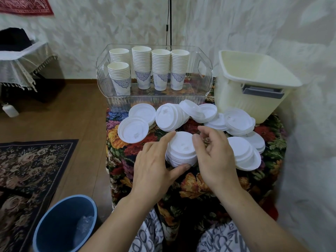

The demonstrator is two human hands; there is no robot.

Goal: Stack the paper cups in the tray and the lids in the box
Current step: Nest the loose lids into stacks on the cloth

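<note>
At the centre of the frame the left hand [154, 166] grips a short stack of lids [181, 151], forefinger on the far rim and thumb under the near edge. The right hand [212, 153] holds its right side, fingers loosely curled. Loose lids [238, 122] crowd the cloth above (little bare cloth between). The tray [205, 82] with paper cups [160, 70] sits upper centre; the box [254, 84] stands open, upper right.

Box [254, 91] interior hidden behind its near wall. Right hand [212, 157] covers part of the lid stack [181, 151]. Bin [63, 226] cut off at the bottom edge. Rear cups [119, 55] partly hidden.
</note>
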